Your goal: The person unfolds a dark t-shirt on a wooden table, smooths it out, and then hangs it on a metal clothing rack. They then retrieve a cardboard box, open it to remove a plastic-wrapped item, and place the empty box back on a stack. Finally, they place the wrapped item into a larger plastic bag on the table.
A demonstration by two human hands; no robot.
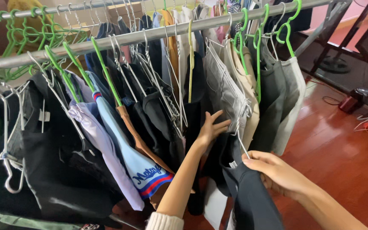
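Note:
A metal clothes rail [158, 35] runs across the view, packed with garments on wire and green plastic hangers. My left hand [211, 127] reaches between a black garment [194, 106] and grey trousers [222, 91], fingers spread, pressing against the hanging clothes. My right hand [273, 170] is lower right, closed on a dark navy garment [252, 200] and the wire hanger [241, 142] it hangs from, held below the rail. A light blue jersey [135, 162] with red and blue trim hangs to the left.
A second rail [43, 10] with green hangers sits behind at upper left. Reddish wooden floor [341, 157] lies on the right, with cables, a small red object [349, 104] and a dark stand base [333, 64] farther back.

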